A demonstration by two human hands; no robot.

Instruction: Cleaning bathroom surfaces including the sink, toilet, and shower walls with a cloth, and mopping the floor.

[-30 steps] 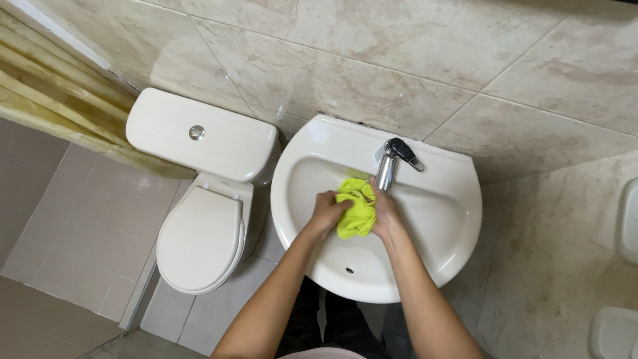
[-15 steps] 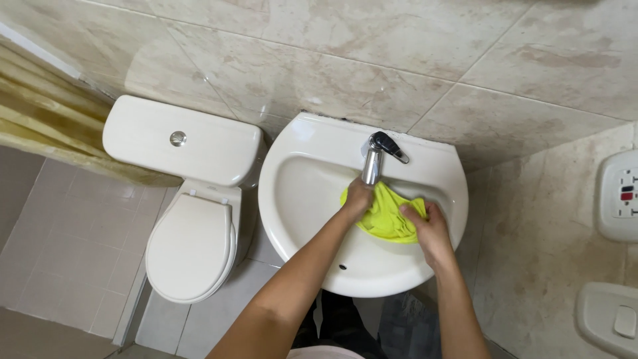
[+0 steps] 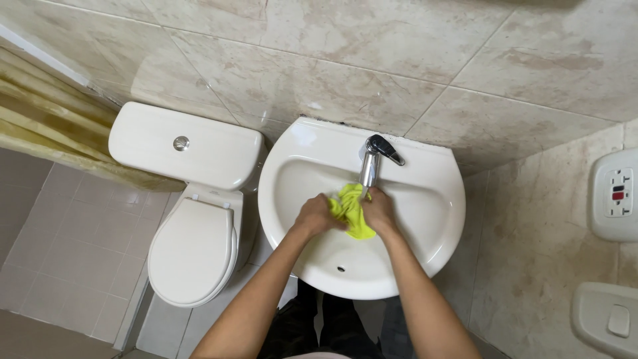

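Seen from above, a person stood at a white wall-mounted washbasin [image 3: 438, 219] in a bathroom, both bare forearms reaching into the bowl. The left hand [image 3: 318, 216] and the right hand [image 3: 379, 211] were clenched around a bright yellow-green cloth [image 3: 351, 211], one on each side, bunching it into a crumpled wad between them. The cloth sat inside the basin, toward its far side, just below the spout of a chrome single-lever tap [image 3: 372, 159] fixed at the basin's far rim. Nearer the person, a small drain hole [image 3: 341, 269] showed in the bowl. To the left of the basin stood a white toilet [image 3: 193, 249] with its lid closed and a round flush button on its cistern [image 3: 183, 149]. A yellowish shower curtain [image 3: 53, 126] hung at the far left. Beige marbled tiles [image 3: 372, 60] covered the wall, and a white electrical outlet [image 3: 617, 199] was mounted at the right edge.
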